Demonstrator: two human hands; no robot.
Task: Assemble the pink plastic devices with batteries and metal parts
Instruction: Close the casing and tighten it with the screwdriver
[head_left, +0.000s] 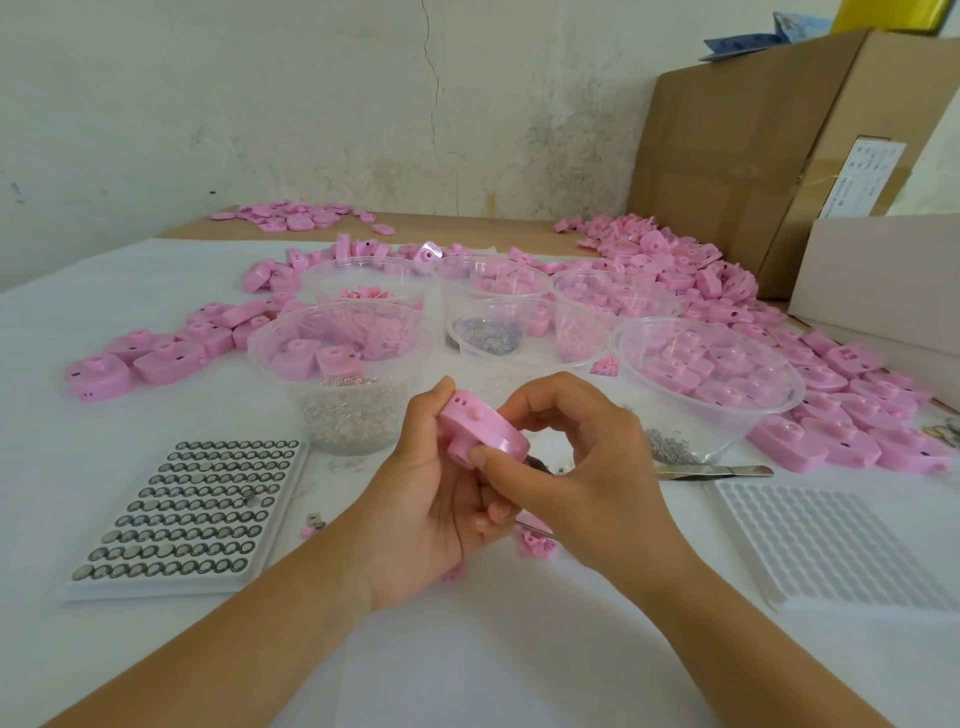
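Across the whole field: work table (519, 670) w/ white cover; cardboard boxes (737, 156) at far R. Loose pink housings (675, 265) are heaped at R and rear, w/ a smaller heap at L. Centre: cluster of clear bowls, the largest (771, 431) at R holding housings, the nearest (255, 358) holding housings over small metal parts. Near L: battery tray (156, 590), most wells filled w/ button cells (208, 499). Near R: white tray (831, 540), wells bare. Tweezers (717, 472) lie btwn the large bowl and that tray.

Left hand (426, 519) and right hand (582, 467) meet above the table, front-centre. Both grasp one pink device (483, 428), held clear of the surface and tilted: L fingers curl under it w/ thumb at its upper edge; R thumb presses its front face, R fingers curl over the top.

Handling (est.): hollow moulded shell, so prob. light and stiff; glossy skin may slip. Best taken by the flat side walls, not by the small peg or round boss. Interior not visible, so fit of battery and contacts cannot be told.
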